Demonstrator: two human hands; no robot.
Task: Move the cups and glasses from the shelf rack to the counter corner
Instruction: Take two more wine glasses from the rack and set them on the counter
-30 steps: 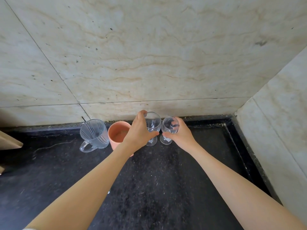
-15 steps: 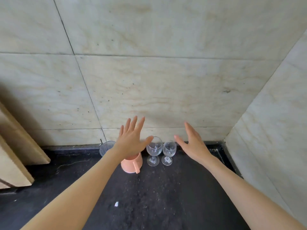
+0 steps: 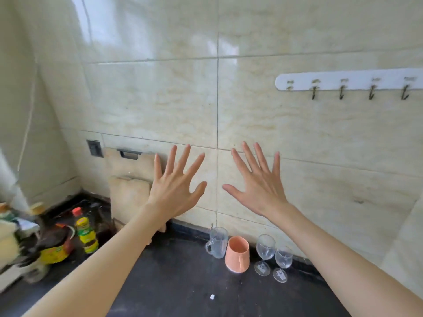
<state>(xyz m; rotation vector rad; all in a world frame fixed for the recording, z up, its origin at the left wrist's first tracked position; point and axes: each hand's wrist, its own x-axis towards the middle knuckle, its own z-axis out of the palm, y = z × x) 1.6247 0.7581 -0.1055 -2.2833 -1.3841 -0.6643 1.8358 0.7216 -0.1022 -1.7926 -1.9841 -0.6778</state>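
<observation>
On the black counter (image 3: pixel 183 289), against the tiled wall, stand a clear ribbed glass mug (image 3: pixel 218 243), a peach cup (image 3: pixel 237 254) and two stemmed wine glasses (image 3: pixel 264 252) (image 3: pixel 283 261) in a row. My left hand (image 3: pixel 175 186) and my right hand (image 3: pixel 257 181) are raised well above them, fingers spread wide, palms facing away from me. Neither hand touches or holds anything. No shelf rack is in view.
Wooden cutting boards (image 3: pixel 130 177) lean on the wall at the left. Sauce bottles (image 3: pixel 85 229) and jars crowd the left counter corner. A white hook rail (image 3: pixel 348 82) hangs on the wall at upper right. A small white scrap (image 3: pixel 212 296) lies on the counter.
Both hands let go of the wine glasses, rose and spread open. The view pulled back and swung left, so the cutting boards, bottles and hook rail came into sight.
</observation>
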